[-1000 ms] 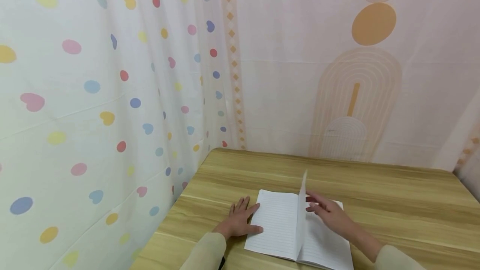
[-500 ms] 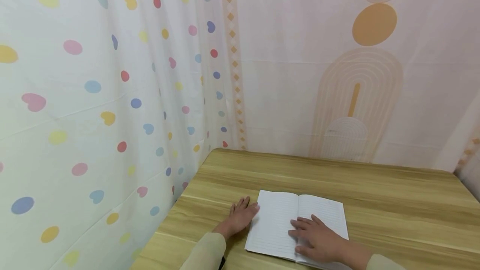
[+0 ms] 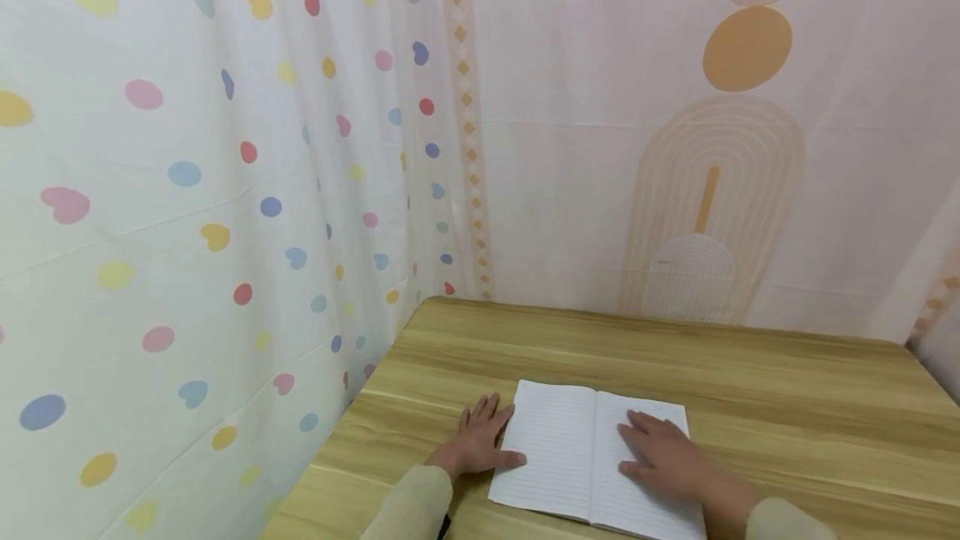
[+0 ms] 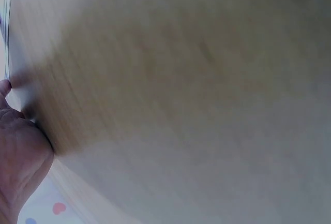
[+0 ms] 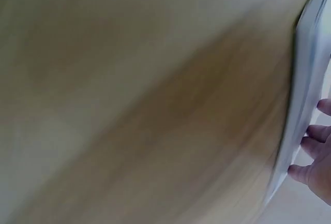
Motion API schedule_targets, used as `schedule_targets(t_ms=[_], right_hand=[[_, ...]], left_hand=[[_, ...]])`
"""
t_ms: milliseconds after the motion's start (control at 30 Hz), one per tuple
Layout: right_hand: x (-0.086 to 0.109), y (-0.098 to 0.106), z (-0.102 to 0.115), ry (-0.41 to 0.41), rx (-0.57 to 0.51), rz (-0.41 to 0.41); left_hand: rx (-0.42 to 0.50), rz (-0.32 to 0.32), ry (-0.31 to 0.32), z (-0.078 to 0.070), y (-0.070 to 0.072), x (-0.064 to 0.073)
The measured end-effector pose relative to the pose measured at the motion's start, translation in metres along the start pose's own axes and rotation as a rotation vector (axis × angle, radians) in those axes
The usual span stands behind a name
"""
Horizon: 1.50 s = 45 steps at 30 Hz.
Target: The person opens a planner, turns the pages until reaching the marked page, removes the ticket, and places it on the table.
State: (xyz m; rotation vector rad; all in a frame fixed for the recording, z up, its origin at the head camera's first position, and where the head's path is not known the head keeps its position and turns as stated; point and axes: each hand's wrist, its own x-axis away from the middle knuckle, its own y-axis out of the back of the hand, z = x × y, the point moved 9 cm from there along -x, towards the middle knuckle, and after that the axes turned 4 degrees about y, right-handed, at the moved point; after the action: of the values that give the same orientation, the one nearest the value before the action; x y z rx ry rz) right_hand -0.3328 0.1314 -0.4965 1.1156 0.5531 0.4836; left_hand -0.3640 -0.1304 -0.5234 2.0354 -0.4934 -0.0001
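Observation:
An open notebook (image 3: pixel 551 448) with white lined pages lies flat on the wooden table, both sides spread out. My left hand (image 3: pixel 478 440) rests at its left edge, fingers spread on the wood and thumb over the margin of the left page. Over the right page lies my right hand (image 3: pixel 663 455), its fingers extended and touching the paper. In the right wrist view, the fingertips of that right hand (image 5: pixel 319 154) meet the side of the notebook (image 5: pixel 300 105). The left wrist view catches part of the left hand (image 4: pixel 23 157) against the table.
The wood-grain table (image 3: pixel 795 407) reaches back to a pale curtain (image 3: pixel 555 190) with beige arches. On the left hangs a curtain with coloured dots (image 3: pixel 187 273), close along the table's left edge.
A raised page has come down flat onto the right side. My right hand swept left to the middle fold, then back right across the page. The left thumb lifted briefly and returned.

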Motion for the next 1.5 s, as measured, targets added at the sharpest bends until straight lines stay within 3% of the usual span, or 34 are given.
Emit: schedule_targets(t_ms=[233, 400, 867, 1500], right_hand=[[0.015, 0.017, -0.056, -0.166, 0.100, -0.052], [0.024, 0.021, -0.076, -0.216, 0.066, -0.033], [0.026, 0.020, -0.075, -0.236, 0.007, -0.008], [0.024, 0.024, -0.071, -0.199, 0.039, -0.005]], left_hand=[[-0.005, 0.002, 0.002, 0.000, -0.001, 0.000], [-0.014, -0.006, 0.004, 0.002, 0.000, -0.002], [-0.005, 0.001, -0.010, -0.001, -0.001, 0.001], [-0.009, -0.003, -0.002, 0.002, -0.002, 0.000]])
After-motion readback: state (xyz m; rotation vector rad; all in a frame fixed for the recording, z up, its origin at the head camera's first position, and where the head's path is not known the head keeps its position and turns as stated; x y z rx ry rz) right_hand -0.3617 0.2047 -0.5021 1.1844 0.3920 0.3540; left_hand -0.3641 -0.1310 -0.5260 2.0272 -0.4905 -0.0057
